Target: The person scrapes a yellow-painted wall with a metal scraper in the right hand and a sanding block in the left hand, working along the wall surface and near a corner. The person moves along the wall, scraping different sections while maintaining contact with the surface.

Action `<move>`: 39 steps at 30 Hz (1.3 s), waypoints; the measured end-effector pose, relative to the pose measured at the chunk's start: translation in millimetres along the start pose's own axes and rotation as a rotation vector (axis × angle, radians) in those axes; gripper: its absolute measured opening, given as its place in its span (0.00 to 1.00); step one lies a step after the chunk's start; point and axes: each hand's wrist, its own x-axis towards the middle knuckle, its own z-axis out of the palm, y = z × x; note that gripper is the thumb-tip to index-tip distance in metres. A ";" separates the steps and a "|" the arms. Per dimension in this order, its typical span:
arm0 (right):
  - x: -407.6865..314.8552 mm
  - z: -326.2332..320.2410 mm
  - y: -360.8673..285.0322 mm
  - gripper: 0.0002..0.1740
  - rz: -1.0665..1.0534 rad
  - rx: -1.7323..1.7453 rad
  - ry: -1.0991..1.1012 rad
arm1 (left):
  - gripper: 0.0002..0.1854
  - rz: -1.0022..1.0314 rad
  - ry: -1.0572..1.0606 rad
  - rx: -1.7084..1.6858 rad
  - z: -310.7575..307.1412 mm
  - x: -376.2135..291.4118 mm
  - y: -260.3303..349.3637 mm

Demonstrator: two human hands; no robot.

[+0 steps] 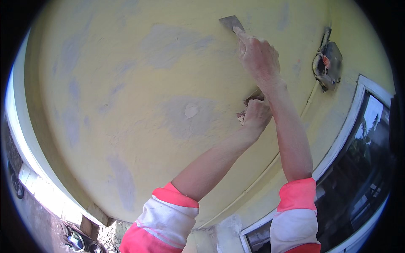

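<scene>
My right hand [260, 60] grips a putty knife, with its forefinger pressed along the flat metal blade [232, 22]. The blade lies at or very near the yellow painted wall [133, 82]; its handle is hidden in the fist. Below it and partly behind my right forearm, my left hand [257, 113] is closed on a reddish-brown object [241, 114] smeared with pale filler. Most of that object is covered by the fingers, so its kind cannot be told. To the left on the wall, a grey filler patch [172, 117] surrounds a paler blob of filler [191, 110].
At right, an electrical box [332, 66] with corrugated conduit hangs above a thin pipe [275, 161]. A white-framed window [351, 177] stands beyond my right arm. Along the left runs a bright wall edge [28, 139]. Buckets [76, 242] and rubble [112, 235] lie at the lower left.
</scene>
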 end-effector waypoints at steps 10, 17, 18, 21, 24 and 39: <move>13.7 8.4 -24.4 0.24 -0.074 0.024 0.060 | 0.07 -0.238 0.411 -0.610 13.3 -5.3 11.3; -51.9 18.2 6.4 0.22 0.092 0.038 -0.027 | 0.14 -0.088 0.483 -0.306 0.4 -14.9 -15.6; -52.4 9.3 35.4 0.22 0.154 -0.014 -0.027 | 0.15 -0.088 0.218 -0.086 -14.1 -9.6 -0.8; -40.3 -9.5 92.9 0.23 0.263 -0.085 0.001 | 0.14 -0.055 -0.014 0.125 -20.0 -4.8 14.9; -65.6 -4.4 98.8 0.23 0.223 -0.031 -0.011 | 0.11 -0.058 0.094 0.133 -20.3 -7.9 12.9; -122.5 10.8 66.4 0.25 0.063 0.062 -0.068 | 0.08 -0.074 -0.227 0.071 -53.7 -12.8 3.7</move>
